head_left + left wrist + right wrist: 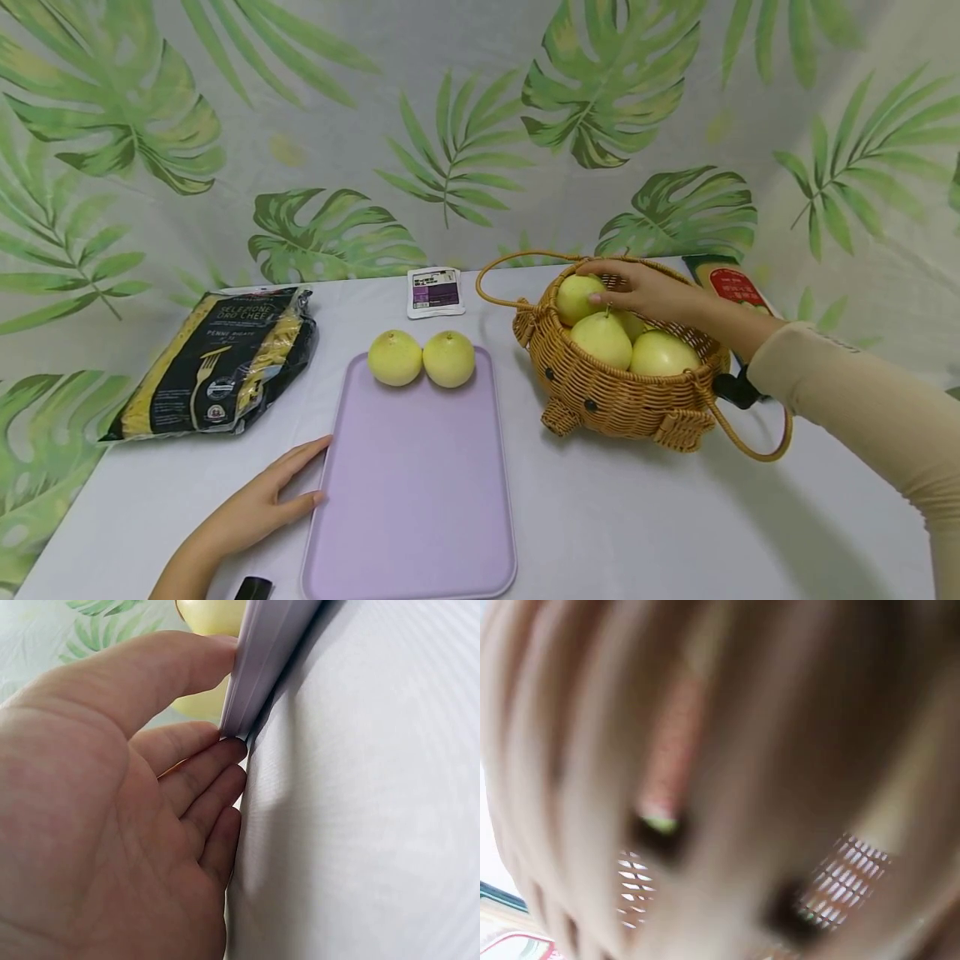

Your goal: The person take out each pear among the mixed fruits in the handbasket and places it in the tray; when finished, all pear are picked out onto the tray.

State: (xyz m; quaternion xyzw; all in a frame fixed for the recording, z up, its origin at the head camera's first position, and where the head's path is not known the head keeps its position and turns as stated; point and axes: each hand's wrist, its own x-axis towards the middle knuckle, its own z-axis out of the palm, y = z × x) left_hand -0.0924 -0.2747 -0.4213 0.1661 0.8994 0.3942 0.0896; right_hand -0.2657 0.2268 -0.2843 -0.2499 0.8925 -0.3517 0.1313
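My right hand (637, 287) reaches into a wicker basket (607, 408) with an animal face and grips a yellow-green pear (576, 300) at its left side. Several more pears lie in the basket, among them a stemmed pear (602, 340) in front. Blurred wicker weave (727, 885) fills the right wrist view and hides most of that hand. My left hand (258, 504) touches the left edge of a lilac tray (412, 492). Seen from the left wrist, its thumb and fingertips meet the tray's rim (251, 667). Two pears sit side by side at the tray's far end, a left one (394, 358) and a right one (449, 359).
A black and yellow bag of penne pasta (217, 362) lies at the left. Behind the tray is a small white and purple packet (436, 292). A dark green and red package (731, 283) stands behind the basket. Leaf-patterned cloth hangs at the back of the white table.
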